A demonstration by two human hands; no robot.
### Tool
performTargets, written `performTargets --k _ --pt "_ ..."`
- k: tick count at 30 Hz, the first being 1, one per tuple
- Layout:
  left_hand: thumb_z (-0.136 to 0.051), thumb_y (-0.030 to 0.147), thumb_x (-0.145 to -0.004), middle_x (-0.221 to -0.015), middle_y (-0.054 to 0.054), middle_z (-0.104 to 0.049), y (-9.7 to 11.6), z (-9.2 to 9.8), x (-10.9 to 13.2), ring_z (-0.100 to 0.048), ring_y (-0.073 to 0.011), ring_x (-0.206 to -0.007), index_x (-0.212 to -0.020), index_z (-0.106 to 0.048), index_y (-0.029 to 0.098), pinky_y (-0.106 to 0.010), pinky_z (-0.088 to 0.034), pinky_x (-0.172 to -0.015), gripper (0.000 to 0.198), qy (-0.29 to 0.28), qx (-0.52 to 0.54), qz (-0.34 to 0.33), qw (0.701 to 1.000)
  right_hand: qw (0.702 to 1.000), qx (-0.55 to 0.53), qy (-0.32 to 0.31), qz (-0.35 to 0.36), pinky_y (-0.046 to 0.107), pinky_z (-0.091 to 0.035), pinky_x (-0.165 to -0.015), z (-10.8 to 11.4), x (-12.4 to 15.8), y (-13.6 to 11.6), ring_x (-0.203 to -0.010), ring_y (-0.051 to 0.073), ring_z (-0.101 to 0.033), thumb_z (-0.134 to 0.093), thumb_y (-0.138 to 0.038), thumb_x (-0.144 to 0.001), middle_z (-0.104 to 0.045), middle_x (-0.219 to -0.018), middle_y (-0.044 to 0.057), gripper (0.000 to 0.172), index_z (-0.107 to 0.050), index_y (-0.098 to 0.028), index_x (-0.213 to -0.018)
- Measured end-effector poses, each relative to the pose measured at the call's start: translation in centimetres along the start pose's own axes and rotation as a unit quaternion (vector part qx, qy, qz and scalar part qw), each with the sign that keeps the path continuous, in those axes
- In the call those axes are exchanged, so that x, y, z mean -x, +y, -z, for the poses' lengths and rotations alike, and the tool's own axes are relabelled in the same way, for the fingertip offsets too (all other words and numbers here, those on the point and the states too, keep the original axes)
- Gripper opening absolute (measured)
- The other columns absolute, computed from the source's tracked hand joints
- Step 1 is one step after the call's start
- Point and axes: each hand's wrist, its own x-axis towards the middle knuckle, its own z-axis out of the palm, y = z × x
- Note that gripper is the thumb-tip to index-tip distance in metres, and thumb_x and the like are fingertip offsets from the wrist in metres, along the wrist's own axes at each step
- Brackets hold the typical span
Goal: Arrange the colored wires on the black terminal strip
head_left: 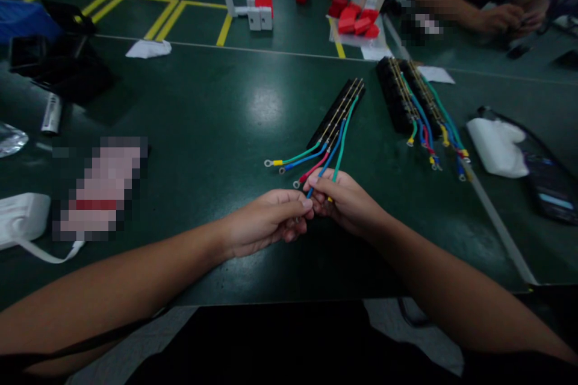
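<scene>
Both hands meet at the loose end of a blue wire [333, 152] that runs from a black terminal strip [335, 113] with brass-coloured bars. My left hand [275, 216] is closed, thumb and fingers pinching the blue wire's end, which they hide. Just above, my right hand [345, 198] pinches the same wire. A green wire [342, 147] passes behind the right-hand fingers, a bit of yellow showing below. Beyond the hands, another green wire [295, 156], a second blue wire [302, 162] and a red wire [316, 169] fan out, each tipped with a ring terminal.
Two wired black strips [395, 96] lie to the right, near a white adapter [497, 147] and dark handheld device [551, 183]. A blurred-out phone [103, 186] and white charger [22, 216] lie left. Red parts [356, 21] sit at the back; a co-worker's hands [515, 21] are far right.
</scene>
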Motion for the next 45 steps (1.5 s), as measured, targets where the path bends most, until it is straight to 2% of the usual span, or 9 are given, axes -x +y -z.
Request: performTargets --k 45 --pt "-0.067 0.031 -0.087 -0.074 0.001 -0.057 -0.06 0.06 0.05 -0.053 -0.0045 -0.060 -0.085 -0.062 0.013 -0.014 -0.039 -0.050 0.019 0.005 -0.018 0.002 1.000 1.000 0.006 -0.003 -0.002 0.022 -0.034 -0.045 0.12 0.03 0.01 -0.047 0.008 -0.048 -0.065 -0.031 -0.083 -0.049 -0.053 -0.005 0.019 -0.059 -0.016 -0.074"
